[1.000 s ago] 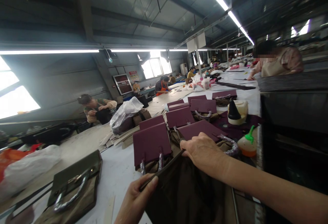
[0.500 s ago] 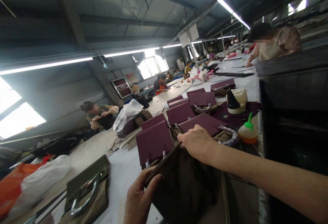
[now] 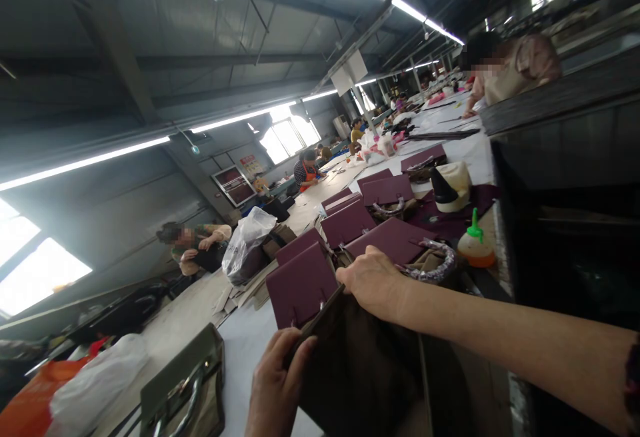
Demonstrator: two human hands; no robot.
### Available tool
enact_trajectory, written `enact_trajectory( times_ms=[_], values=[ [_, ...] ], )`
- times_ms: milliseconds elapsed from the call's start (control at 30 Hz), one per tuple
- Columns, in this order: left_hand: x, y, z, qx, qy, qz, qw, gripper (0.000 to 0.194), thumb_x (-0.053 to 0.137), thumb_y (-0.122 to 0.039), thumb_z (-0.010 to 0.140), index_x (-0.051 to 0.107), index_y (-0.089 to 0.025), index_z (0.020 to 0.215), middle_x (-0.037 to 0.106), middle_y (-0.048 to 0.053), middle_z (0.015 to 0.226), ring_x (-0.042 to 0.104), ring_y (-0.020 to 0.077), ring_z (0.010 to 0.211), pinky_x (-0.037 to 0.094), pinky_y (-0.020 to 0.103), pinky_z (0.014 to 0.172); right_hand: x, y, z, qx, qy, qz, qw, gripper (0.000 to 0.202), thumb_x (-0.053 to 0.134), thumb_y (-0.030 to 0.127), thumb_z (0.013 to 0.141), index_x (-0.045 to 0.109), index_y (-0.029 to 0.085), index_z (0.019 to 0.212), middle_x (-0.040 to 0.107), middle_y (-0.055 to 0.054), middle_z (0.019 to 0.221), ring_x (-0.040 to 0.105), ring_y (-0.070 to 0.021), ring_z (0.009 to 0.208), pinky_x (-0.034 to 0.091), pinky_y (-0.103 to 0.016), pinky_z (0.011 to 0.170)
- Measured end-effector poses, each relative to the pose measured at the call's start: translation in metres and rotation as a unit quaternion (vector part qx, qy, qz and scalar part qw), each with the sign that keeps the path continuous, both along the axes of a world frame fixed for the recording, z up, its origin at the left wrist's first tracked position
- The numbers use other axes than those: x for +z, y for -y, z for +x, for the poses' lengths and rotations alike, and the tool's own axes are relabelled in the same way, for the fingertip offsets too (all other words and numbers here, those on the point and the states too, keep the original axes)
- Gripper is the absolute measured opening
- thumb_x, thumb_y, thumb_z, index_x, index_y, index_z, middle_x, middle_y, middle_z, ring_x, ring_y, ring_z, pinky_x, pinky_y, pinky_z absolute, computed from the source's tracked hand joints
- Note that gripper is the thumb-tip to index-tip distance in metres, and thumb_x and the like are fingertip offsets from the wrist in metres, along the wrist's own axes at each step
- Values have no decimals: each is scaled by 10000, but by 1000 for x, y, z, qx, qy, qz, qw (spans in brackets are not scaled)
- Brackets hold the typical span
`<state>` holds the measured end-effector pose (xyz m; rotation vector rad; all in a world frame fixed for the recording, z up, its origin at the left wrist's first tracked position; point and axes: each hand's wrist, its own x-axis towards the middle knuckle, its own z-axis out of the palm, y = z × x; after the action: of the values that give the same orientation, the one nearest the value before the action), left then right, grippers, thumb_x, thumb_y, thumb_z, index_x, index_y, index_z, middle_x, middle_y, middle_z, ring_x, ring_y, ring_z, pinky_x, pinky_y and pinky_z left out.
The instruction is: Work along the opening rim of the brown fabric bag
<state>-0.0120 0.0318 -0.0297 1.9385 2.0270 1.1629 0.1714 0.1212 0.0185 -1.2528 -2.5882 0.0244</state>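
Note:
Both my hands pinch the upper edge of a dark olive-brown bag piece (image 3: 370,364) that hangs at the table's near edge. My left hand (image 3: 280,380) grips its left corner, thumb on the near face and fingers behind. Farther along the same edge, my right hand (image 3: 373,284) is closed on it, its fingertips partly hidden. Just behind stand several purple handbags (image 3: 303,284), their handles wrapped in clear plastic. To the left of my left hand lies a green handbag (image 3: 185,384) with a wrapped handle.
At right are a squeeze bottle (image 3: 476,244) with a green nozzle and a cream container with a black cone (image 3: 450,187). A clear plastic bag (image 3: 250,240) sits behind; white and orange bags (image 3: 95,380) lie at left. Co-workers sit along the long table.
The camera view has tilted and shifted, so the table's things sit slightly differently in the picture. Both hands keep their hold on the bag piece's edge.

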Motion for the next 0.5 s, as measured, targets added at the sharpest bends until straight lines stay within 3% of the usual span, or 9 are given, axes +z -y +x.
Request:
enact_trajectory(
  times_ms=[133, 333, 500],
  values=[
    [-2, -4, 4, -48, 7, 37, 998, 303, 489, -425, 777, 553, -178, 615, 510, -1, 660, 508, 137, 630, 387, 200, 600, 0, 2, 2, 7, -3, -2, 1000, 137, 498, 137, 772, 629, 172, 791, 675, -71, 687, 627, -209, 726, 315, -329, 676],
    [-3, -6, -2, -80, 45, 5, 996, 299, 503, -413, 775, 537, -173, 601, 510, 3, 671, 499, 137, 642, 372, 200, 590, 2, 2, 2, 10, -9, -8, 1000, 139, 509, 125, 755, 637, 171, 784, 675, -82, 688, 629, -215, 721, 326, -339, 677],
    [-2, -5, -7, -91, 12, -25, 995, 292, 495, -417, 780, 528, -178, 616, 482, -10, 643, 481, 132, 609, 357, 209, 572, 2, 2, 2, 7, -11, -9, 1000, 164, 488, 108, 760, 640, 163, 786, 674, -87, 686, 630, -203, 721, 331, -334, 686]
  ],
)
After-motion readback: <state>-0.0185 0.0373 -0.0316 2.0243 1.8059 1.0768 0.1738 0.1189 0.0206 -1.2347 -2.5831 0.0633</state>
